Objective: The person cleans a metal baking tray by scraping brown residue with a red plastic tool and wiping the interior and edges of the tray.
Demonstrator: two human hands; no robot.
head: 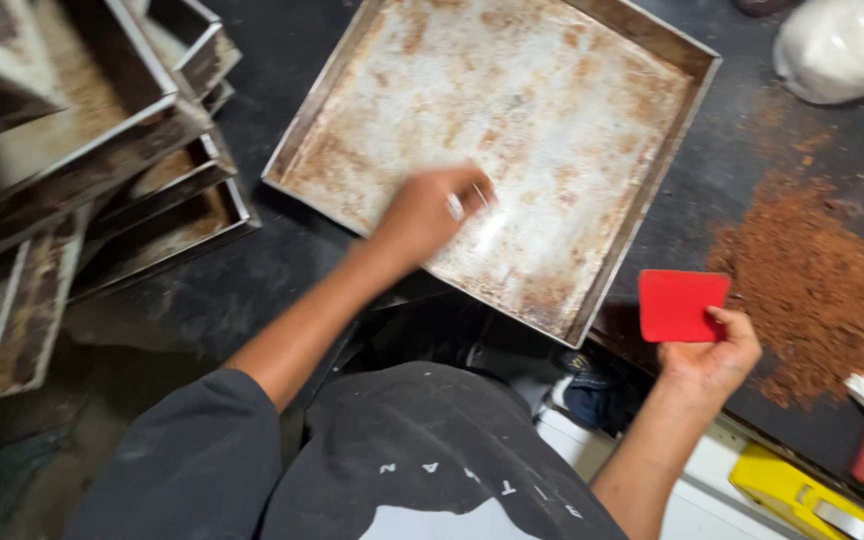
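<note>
On the dark worktop (282, 270), left hand (422, 215), fingers curled, rests in a crusted baking tray (512, 130); right hand (707, 360) holds a red scraper (680, 305) beside brown crumbs (812, 285).

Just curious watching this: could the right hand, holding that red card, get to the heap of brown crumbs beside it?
Probably yes. The right hand holds the red scraper card close beside the brown crumb pile, on the same dark tabletop, and nothing lies between them. The left hand is busy on the metal baking tray.
</note>
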